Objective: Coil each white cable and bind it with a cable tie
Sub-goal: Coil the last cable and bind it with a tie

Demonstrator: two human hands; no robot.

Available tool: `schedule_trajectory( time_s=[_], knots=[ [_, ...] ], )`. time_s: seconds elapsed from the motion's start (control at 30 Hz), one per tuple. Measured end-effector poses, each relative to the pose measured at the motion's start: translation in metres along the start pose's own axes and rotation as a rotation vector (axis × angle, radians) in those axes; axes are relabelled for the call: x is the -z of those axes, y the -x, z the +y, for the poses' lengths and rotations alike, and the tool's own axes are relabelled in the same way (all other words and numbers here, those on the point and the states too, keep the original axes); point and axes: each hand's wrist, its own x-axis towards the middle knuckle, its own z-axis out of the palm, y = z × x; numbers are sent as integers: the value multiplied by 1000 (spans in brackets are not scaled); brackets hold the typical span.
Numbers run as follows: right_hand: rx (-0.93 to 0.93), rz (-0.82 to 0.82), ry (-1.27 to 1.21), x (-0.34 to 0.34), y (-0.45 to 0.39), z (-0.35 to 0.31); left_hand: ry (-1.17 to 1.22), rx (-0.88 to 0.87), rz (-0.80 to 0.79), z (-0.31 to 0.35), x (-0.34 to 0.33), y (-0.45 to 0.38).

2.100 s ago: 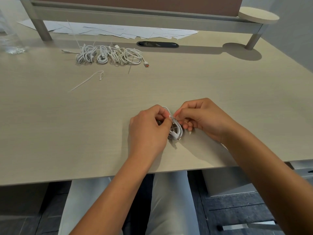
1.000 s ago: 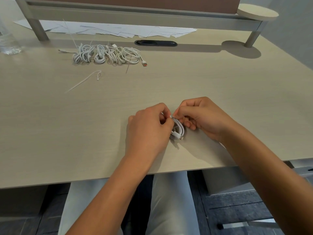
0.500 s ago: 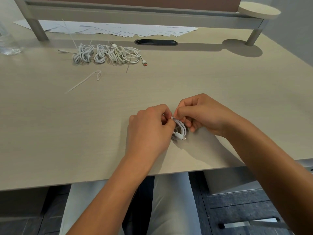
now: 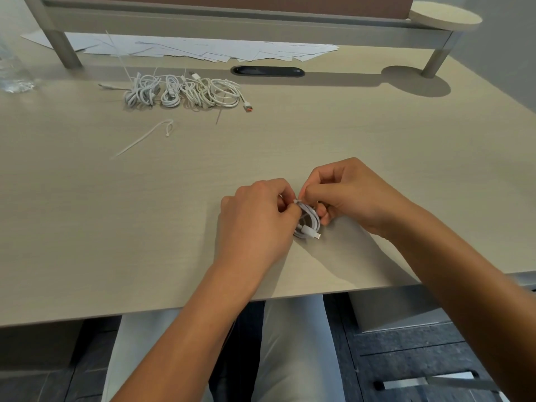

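Head view: we see a small coiled white cable (image 4: 309, 223) lying on the pale wood-grain desk (image 4: 377, 140), near its front edge, held between both hands. Left hand (image 4: 256, 224) is curled over the left side of the coil, its thumb and forefinger pinching the top of the bundle where a short white cable tie (image 4: 298, 201) crosses it. Right hand (image 4: 346, 195) has its fingers curled and pinches the same tie from the right, fingertips touching those of the left hand; its lower fingers rest against the right side of the coil. One plug end of the cable projects from the bottom right of the coil, clear of both hands. We cannot tell whether the tie is already locked, since the fingers cover it. Further back and to the left we note a row of bundled white cables (image 4: 185, 92) lying side by side, one with an orange-tipped plug (image 4: 248, 107) pointing right. Between that row and the hands lies a loose white cable tie (image 4: 145, 137) with a small loop at one end. Behind the row, scattered white paper sheets (image 4: 208, 49) sit under a grey raised shelf (image 4: 232, 23), beside a black oval cable grommet (image 4: 268, 71). A clear plastic bottle (image 4: 13, 74) stands at the far left edge.
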Motion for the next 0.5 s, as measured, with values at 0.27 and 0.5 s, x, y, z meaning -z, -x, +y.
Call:
schedule_trajectory(
  time_s=[0.27, 0.5],
  knots=[
    [5, 13, -7, 0, 0, 3, -39, -1, -13, 4, 1, -1],
    [-52, -13, -187, 7, 1, 6, -19, 17, 5, 3, -1, 0]
  ],
)
